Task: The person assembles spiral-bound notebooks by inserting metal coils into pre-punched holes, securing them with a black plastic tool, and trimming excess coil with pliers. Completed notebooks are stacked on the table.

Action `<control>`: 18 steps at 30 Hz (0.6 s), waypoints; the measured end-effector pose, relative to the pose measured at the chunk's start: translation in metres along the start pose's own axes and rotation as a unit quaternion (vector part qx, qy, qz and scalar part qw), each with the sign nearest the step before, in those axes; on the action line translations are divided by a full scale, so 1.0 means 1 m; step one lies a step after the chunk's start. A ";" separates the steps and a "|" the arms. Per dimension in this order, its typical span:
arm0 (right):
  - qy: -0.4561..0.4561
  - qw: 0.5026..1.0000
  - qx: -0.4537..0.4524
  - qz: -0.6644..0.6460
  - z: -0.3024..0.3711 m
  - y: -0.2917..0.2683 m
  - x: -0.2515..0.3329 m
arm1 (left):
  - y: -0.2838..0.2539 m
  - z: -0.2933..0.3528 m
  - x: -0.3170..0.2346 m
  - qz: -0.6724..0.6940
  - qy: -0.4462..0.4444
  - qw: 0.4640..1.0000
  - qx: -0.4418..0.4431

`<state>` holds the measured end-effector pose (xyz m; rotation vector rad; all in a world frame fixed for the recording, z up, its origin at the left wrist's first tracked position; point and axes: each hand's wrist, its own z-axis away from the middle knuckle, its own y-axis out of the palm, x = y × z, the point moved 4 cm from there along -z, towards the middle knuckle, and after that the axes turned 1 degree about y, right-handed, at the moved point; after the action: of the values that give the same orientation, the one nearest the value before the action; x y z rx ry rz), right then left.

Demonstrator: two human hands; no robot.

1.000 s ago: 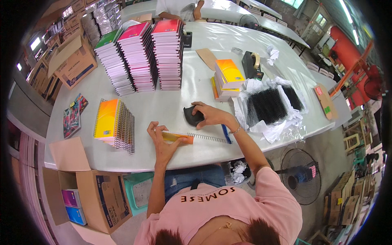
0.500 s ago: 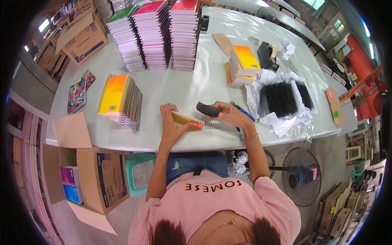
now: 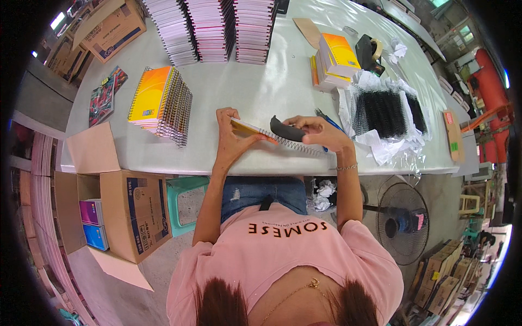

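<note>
My left hand [image 3: 234, 137] grips a small yellow-orange notebook [image 3: 248, 127] on edge above the table, thumb and fingers on either side of it. A thin metal spiral coil [image 3: 298, 147] runs along the notebook's right end and sticks out past it to the right. In my right hand [image 3: 322, 132] is a dark grey curved piece [image 3: 286, 130], held just above the coil; its exact kind I cannot make out. Beyond the left hand stands a stack of yellow spiral notebooks [image 3: 155, 95] with coils along their right side.
Tall notebook stacks [image 3: 212, 32] stand at the back. On the right lie yellow pads [image 3: 338, 54], a tape dispenser [image 3: 368, 52], black coils [image 3: 380, 113] on crumpled paper and a blue-handled tool [image 3: 328, 120]. An open carton [image 3: 142, 214] stands left; a fan [image 3: 402, 220] stands right.
The view has tilted, so the table sits higher in the picture. The coil now overlaps more of the notebook's end. Both hands keep their holds, and the right hand has shifted slightly right.
</note>
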<state>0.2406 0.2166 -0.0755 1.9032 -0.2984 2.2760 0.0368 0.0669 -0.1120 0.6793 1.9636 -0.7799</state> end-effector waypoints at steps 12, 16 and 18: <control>0.018 0.999 -0.047 0.008 0.009 0.011 0.013 | 0.002 0.005 -0.001 -0.009 -0.018 0.998 0.058; -0.082 0.991 0.040 -0.102 0.011 0.019 0.022 | 0.005 0.004 0.001 0.045 -0.033 0.996 0.063; -0.034 0.999 -0.005 -0.027 0.009 0.022 0.019 | 0.005 0.005 0.006 0.072 -0.043 0.993 0.078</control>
<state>0.2400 0.1926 -0.0561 1.9622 -0.2630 2.1751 0.0407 0.0676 -0.1205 0.8567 1.7678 -0.8650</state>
